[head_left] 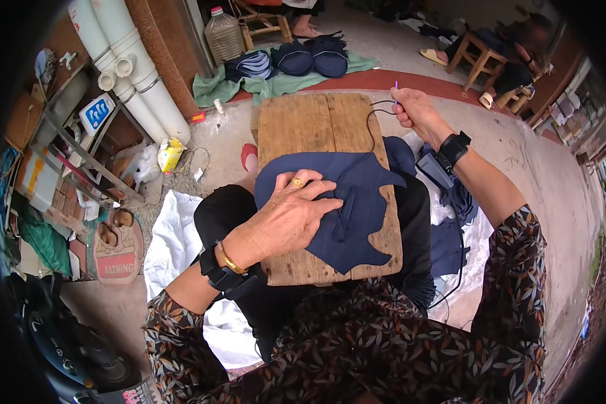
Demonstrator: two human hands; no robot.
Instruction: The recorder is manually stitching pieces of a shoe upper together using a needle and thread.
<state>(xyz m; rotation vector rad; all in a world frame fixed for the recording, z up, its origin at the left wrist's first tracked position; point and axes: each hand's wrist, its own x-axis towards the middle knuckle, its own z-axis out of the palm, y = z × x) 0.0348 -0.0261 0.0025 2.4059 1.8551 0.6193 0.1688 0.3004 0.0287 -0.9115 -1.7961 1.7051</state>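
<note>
Navy fabric panel (367, 219) lies on the wooden desk (293, 124). Left hand (283, 212), fingers partly extended, presses it; right hand (417, 113) pinches a slender purple tool (396, 85). Dark cord (372, 131) appears partly worked in; remaining extent cannot be determined.

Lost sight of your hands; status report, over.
Left hand resting on navy cloth, fingers spread. Right hand raised, pinching slim purple item. In between: dark cord, looping toward cloth. Wooden board underneath.
</note>
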